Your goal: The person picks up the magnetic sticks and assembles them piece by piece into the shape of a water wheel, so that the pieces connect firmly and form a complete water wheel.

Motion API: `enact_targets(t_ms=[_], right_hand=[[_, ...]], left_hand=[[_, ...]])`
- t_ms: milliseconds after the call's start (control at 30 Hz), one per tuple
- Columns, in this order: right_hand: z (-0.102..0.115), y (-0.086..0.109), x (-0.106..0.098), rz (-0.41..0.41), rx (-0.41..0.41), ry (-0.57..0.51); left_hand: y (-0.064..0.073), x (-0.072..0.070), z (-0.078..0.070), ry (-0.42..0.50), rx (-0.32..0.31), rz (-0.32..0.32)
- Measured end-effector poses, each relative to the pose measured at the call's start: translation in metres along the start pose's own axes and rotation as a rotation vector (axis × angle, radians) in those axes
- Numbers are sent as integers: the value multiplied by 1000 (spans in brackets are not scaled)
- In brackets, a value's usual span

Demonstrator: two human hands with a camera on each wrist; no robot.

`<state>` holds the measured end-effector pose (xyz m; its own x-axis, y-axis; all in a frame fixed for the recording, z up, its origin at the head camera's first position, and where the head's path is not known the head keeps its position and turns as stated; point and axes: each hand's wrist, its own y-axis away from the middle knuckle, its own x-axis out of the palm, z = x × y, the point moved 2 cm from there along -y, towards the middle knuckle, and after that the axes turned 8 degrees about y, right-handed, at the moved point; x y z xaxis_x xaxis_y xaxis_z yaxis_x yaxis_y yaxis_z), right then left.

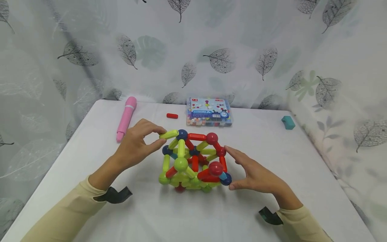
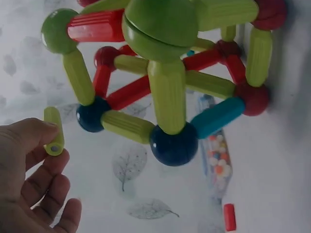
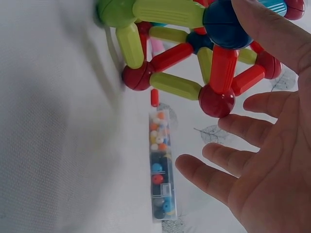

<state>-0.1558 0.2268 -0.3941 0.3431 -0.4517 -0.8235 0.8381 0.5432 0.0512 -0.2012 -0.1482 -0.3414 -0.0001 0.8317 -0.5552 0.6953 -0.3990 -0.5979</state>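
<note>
Between thumb and fingertip, my left hand (image 1: 137,143) pinches a yellow-green magnetic rod (image 2: 53,131). In the head view the rod's right end meets the upper left dark blue ball (image 1: 182,134); a gap shows between them in the left wrist view. A framework of magnetic rods and balls (image 1: 181,164), in green, red and blue, stands mid-table. At its right side is my right hand (image 1: 257,176), fingers mostly straight. Its thumb lies against a dark blue ball (image 3: 227,24), and a fingertip touches a red ball (image 3: 217,101).
Behind the framework lies a clear plastic box (image 1: 209,112) of magnetic pieces with a printed label. Left of it is a loose red rod (image 1: 172,116). A pink microphone-shaped object (image 1: 126,119) lies at the back left, a teal block (image 1: 288,122) at the back right.
</note>
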Motion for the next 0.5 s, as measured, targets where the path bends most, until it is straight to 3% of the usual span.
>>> enact_targets(t_ms=[267,500], right_hand=[[2,0,0,7,21,-2],[2,-1,1,8,21,-5]], left_hand=[[-3,10,-42,75,150,83],[-8,28,-69,107,223,193]])
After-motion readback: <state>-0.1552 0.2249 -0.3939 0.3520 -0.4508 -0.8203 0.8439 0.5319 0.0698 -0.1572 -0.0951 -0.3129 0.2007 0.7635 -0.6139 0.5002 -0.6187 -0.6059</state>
